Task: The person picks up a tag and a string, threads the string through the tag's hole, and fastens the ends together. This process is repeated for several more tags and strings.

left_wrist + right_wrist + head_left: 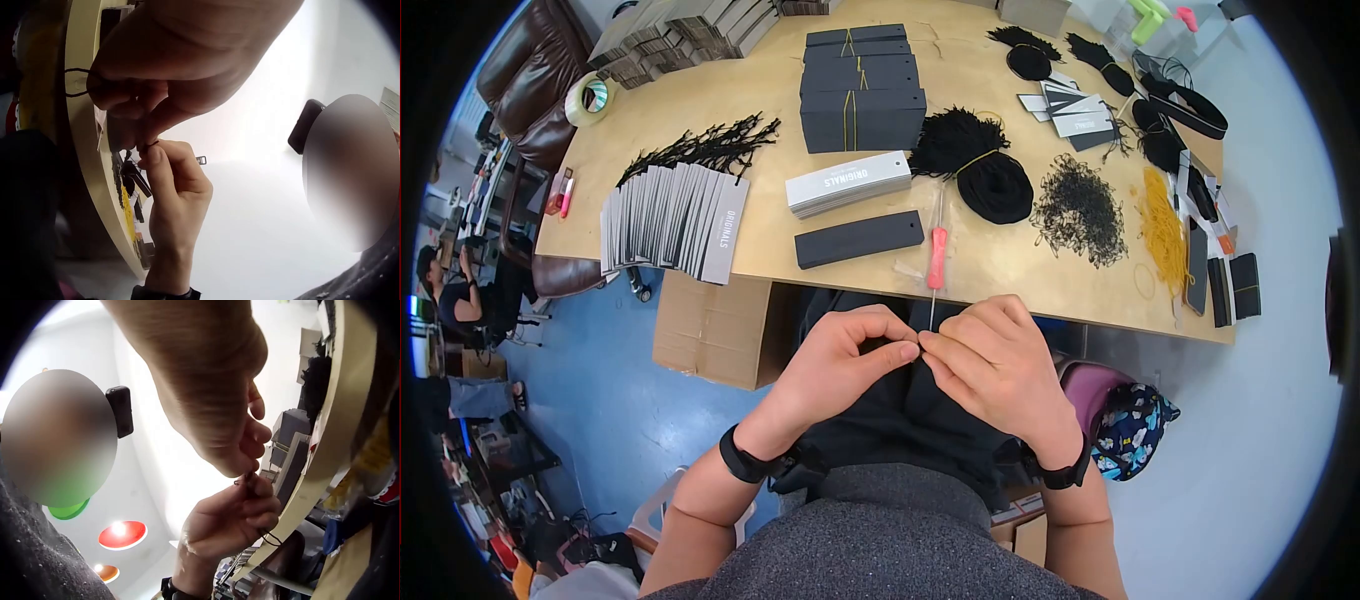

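Observation:
Both hands meet in front of the table's near edge in the head view, fingertips almost together. My left hand (855, 350) pinches a thin black cord between thumb and forefinger. A loop of that cord (76, 70) stands out past the left fingers in the left wrist view, and the same loop shows below them in the right wrist view. Opposite it, my right hand (995, 365) pinches a short bit of the cord between thumb and finger. Most of the cord is hidden by the fingers. A red-handled tool (937, 257) with a thin metal shaft lies just beyond the hands.
On the table (770, 262) lie a black tag stack (860, 240), a white ORIGINALS tag stack (848, 184) and fanned tags with black cords (675, 220). Farther right are a black cord bundle (995, 185), small black loops (1080, 212) and yellow bands (1162, 235). A cardboard box (710, 330) stands below.

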The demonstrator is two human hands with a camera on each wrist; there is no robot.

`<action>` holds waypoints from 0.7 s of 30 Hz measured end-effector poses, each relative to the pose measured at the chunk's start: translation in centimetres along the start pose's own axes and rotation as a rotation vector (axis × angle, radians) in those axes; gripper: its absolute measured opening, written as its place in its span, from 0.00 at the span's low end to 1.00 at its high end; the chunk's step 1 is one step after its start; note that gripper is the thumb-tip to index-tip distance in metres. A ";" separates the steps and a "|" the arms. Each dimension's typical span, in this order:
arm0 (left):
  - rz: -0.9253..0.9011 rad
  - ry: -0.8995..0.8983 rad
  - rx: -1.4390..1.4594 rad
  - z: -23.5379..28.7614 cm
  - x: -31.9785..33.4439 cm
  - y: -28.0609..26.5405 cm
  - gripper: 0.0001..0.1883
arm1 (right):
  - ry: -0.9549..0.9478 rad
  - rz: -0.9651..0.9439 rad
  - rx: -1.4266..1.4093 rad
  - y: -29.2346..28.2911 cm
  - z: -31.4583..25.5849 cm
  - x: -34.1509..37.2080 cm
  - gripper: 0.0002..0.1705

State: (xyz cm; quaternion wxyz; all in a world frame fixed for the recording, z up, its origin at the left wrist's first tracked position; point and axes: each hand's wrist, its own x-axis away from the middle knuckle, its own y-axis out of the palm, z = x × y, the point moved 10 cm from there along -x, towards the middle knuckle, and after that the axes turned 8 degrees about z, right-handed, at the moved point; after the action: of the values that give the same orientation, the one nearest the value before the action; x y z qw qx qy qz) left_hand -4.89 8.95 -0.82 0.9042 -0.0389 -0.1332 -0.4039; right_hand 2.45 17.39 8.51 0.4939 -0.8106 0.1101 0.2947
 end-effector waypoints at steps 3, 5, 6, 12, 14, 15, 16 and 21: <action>0.042 0.145 -0.197 1.6 0.2 -0.1 0.05 | 0.009 -0.048 0.014 0.5 0.3 -0.1 0.15; 0.071 0.224 -0.302 2.5 0.4 -0.2 0.05 | 0.030 -0.061 0.005 0.8 0.7 -0.1 0.15; 0.062 0.187 -0.261 2.1 0.3 -0.3 0.05 | 0.056 0.001 -0.010 0.3 1.0 -0.2 0.15; -0.004 0.081 -0.187 1.1 0.1 0.0 0.05 | 0.051 0.015 -0.095 0.0 1.0 0.0 0.14; -0.012 0.056 -0.169 1.0 0.1 0.0 0.05 | 0.041 -0.007 -0.102 0.3 0.9 0.0 0.14; -0.007 0.053 -0.131 1.0 0.2 0.0 0.05 | 0.054 -0.009 -0.102 0.3 0.9 0.0 0.14; -0.002 0.050 -0.094 1.1 0.2 -0.1 0.04 | 0.067 -0.010 -0.102 0.3 1.0 0.1 0.14; 0.010 0.067 -0.103 1.1 0.1 -0.2 0.04 | 0.057 0.005 -0.104 0.3 0.7 0.2 0.13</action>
State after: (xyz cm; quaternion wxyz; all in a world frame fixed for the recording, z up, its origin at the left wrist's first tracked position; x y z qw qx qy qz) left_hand -5.17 8.96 0.22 0.9069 -0.0726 -0.0819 -0.4069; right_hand 2.19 17.89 7.98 0.4469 -0.8430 0.1108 0.2781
